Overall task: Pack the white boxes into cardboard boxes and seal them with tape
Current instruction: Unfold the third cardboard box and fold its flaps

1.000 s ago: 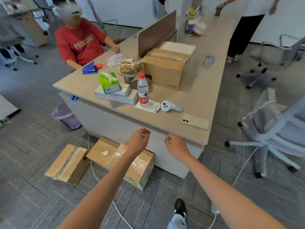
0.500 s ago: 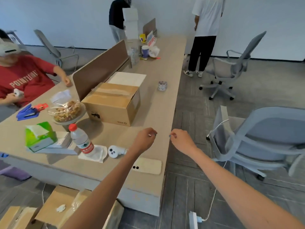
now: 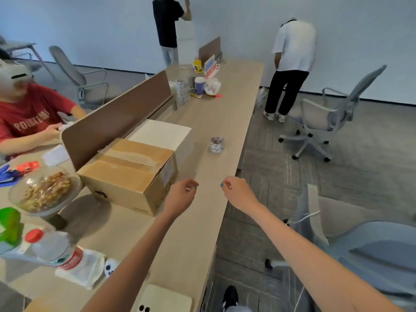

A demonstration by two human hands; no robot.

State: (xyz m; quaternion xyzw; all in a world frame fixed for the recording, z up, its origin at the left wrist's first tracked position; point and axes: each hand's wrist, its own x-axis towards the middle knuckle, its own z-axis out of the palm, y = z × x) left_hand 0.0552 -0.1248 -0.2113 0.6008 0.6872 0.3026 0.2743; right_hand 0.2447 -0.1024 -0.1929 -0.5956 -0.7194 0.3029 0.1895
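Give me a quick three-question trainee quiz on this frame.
1. True or false: the brown cardboard box on the long beige table has its top flaps open.
2. Where is the small white roll of tape? A) on the cardboard box B) on the table, beyond the left hand and right hand C) in the left hand
3. What sits right behind the cardboard box?
Key: 1 false, it is taped shut. 2 B. 3 a flat white box.
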